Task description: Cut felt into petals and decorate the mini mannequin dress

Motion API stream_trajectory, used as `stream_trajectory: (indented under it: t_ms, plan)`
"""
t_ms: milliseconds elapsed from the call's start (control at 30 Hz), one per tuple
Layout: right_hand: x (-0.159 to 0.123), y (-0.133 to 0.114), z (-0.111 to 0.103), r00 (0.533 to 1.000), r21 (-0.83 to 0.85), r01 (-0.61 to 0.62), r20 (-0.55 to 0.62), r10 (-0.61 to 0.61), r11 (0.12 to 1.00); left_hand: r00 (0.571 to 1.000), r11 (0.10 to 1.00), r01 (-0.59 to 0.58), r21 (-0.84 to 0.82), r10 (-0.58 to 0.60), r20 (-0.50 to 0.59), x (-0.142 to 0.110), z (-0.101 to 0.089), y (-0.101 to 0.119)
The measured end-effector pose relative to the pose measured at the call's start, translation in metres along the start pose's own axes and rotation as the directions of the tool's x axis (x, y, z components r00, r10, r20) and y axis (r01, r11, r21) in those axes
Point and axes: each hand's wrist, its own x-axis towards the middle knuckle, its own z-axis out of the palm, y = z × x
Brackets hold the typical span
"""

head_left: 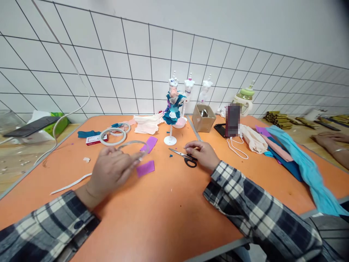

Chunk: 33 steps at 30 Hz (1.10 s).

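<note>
My left hand [110,171] is closed on a thin roll of tape [133,142], held up over the table and slightly blurred. Two purple fabric pieces, one purple piece [145,168] nearer me and one purple piece [152,144] farther off, lie just beyond it. My right hand [203,154] has thumb and forefinger pinched together; whatever is between them is too small to make out. Beneath its fingers lie black-handled scissors [190,162], blades pointing left. A small mannequin [172,105] in a teal ruffled dress stands upright on a white base behind both hands.
More tape rolls [113,136] and a small red-and-white box [96,139] lie left. A cardboard box [203,118], a phone [232,120] and a bottle [244,97] stand at the back. Coloured fabrics [300,160] drape rightward; another person's hand [331,142] rests beyond.
</note>
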Motion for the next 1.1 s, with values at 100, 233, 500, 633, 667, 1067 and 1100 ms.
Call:
stream_trajectory:
  t_ms: [100, 233, 500, 633, 667, 1067, 1100]
  plan:
    - [0.007, 0.017, -0.024, 0.990, -0.368, 0.120, 0.115, -0.083, 0.922, 0.959, 0.963, 0.223, 0.154, -0.245, 0.141, -0.002, -0.002, -0.027]
    - [0.002, 0.015, -0.026, 0.985, -0.652, 0.153, 0.166, -0.056, 0.743, 0.900, 0.922, 0.291, 0.257, -0.354, 0.252, -0.003, 0.002, -0.043]
    - [-0.002, 0.004, -0.020, 0.985, -0.862, 0.168, 0.162, -0.055, 0.478, 0.884, 0.939, 0.268, 0.216, -0.329, 0.333, -0.003, 0.011, -0.037]
    - [-0.001, 0.005, -0.022, 0.976, -0.880, 0.211, 0.215, -0.039, 0.426, 0.880, 0.937, 0.269, 0.221, -0.333, 0.340, -0.004, 0.013, -0.039]
    - [-0.001, 0.005, -0.022, 0.974, -0.880, 0.217, 0.224, -0.032, 0.423, 0.880, 0.939, 0.268, 0.217, -0.331, 0.342, -0.004, 0.014, -0.040]
    - [0.000, 0.001, -0.023, 0.976, -0.851, 0.119, 0.195, 0.097, 0.512, 0.890, 0.953, 0.256, 0.160, -0.297, 0.345, -0.004, 0.016, -0.040]
    - [0.000, 0.002, -0.022, 0.979, -0.852, 0.098, 0.174, 0.101, 0.514, 0.889, 0.952, 0.260, 0.160, -0.300, 0.345, -0.004, 0.017, -0.040]
